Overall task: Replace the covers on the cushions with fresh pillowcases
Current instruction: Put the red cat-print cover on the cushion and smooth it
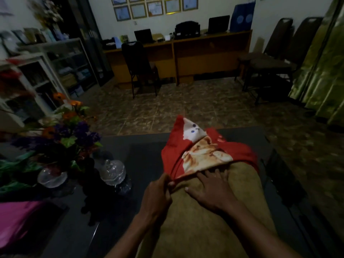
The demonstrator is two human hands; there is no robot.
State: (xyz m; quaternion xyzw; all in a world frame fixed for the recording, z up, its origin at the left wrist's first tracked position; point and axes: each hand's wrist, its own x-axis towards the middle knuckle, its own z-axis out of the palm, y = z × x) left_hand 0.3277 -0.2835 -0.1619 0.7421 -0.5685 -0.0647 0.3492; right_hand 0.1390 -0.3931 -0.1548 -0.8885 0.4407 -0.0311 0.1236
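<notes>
- The dark glossy tabletop (145,157) carries everything here, and I'll place the rest against it.
- A long tan fabric cushion (214,220) lies lengthwise on the tabletop's right half, its near end running toward the person and out of the bottom of view.
- A red pillowcase printed with a white and ginger cat (201,155) is bunched over the cushion's far end, toward the far edge of the tabletop; most of the cushion is bare.
- A bunch of purple and orange artificial flowers (61,133) stands at the tabletop's left side, with two clear glass jars (111,170) just in front of it.
- The left hand (158,194) has fingers curled, pinching the pillowcase's open hem at the cushion's left edge.
- The right hand (210,189) lies flat, fingers spread, pressing the cushion just below the hem.
- My read: a cover is partway along this cushion, though whether it is going on or coming off I cannot tell; the next move calls for both sides of the hem working evenly while the cushion is steadied.
</notes>
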